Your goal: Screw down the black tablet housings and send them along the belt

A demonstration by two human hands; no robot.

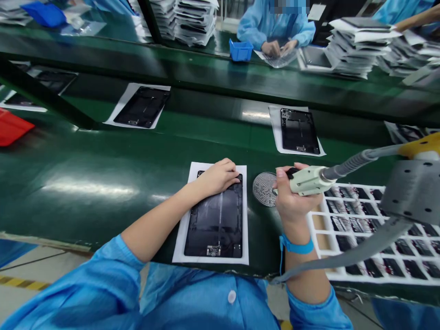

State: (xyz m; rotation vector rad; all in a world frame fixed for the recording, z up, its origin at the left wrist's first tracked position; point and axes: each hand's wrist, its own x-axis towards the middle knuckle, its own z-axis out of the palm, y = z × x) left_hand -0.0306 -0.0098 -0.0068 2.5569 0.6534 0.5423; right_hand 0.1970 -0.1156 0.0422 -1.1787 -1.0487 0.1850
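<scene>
- My left hand [219, 178] rests over the upper edge of a flat black rectangular panel [213, 222]; its fingers curl down side by side at the top right corner (I cannot tell whether they pinch anything, as my own knuckles hide the contact).
- The panel lies on a white paper sheet [181, 243] on the green tabletop [110, 158] straight before me; my left hand and forearm cover some of its upper left, and the small parts along its lower edge are too fine to make out.
- My right hand [297, 199] is clamped around a pale green handheld tool [311, 182]; its working end is hidden at my fingers.
- A round grey perforated disc [263, 189] sits just beside the sheet, its right rim covered by my right fingertips.
- A white gridded tray [319, 223] of small black parts is crossed by a thick grey cable [364, 252], partly masked by a dark grey box [412, 188], and cut off at the right.
- Across from me, a co-worker in blue [277, 27] is cut off above; the clear plastic [283, 59] there is blurred.
</scene>
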